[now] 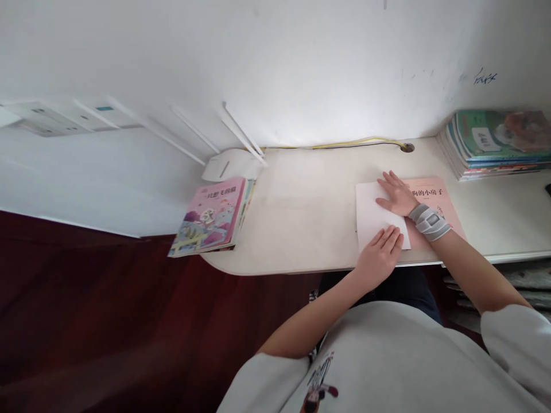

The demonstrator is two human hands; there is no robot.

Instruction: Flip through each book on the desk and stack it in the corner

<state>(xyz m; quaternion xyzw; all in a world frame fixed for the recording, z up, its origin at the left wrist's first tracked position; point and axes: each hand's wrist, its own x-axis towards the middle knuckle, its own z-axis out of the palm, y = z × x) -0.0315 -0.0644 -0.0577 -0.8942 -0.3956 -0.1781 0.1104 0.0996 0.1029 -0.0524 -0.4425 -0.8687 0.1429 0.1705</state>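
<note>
desk (301, 229): paper lies near its front edge | pink book (445, 201): under the paper's right side | paper (371, 213): flat beneath both my palms | right hand (396, 196): fingers spread, pressing its top | left hand (381, 253): flat, fingers together, on its bottom edge

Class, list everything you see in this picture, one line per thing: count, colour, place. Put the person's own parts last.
white sheet: one, white, on the desk, partly over the pink book
pink book: one, salmon pink, under the sheet
picture books: small stack, pink on top, desk's left edge
book stack: one, green on top, far right corner
router: one, white, by the wall
cable: one, yellow, along the wall
desk: one, off-white
wrist band: one, grey, right wrist
left hand: flat on the sheet, near edge
right hand: flat on the sheet, far edge
</note>
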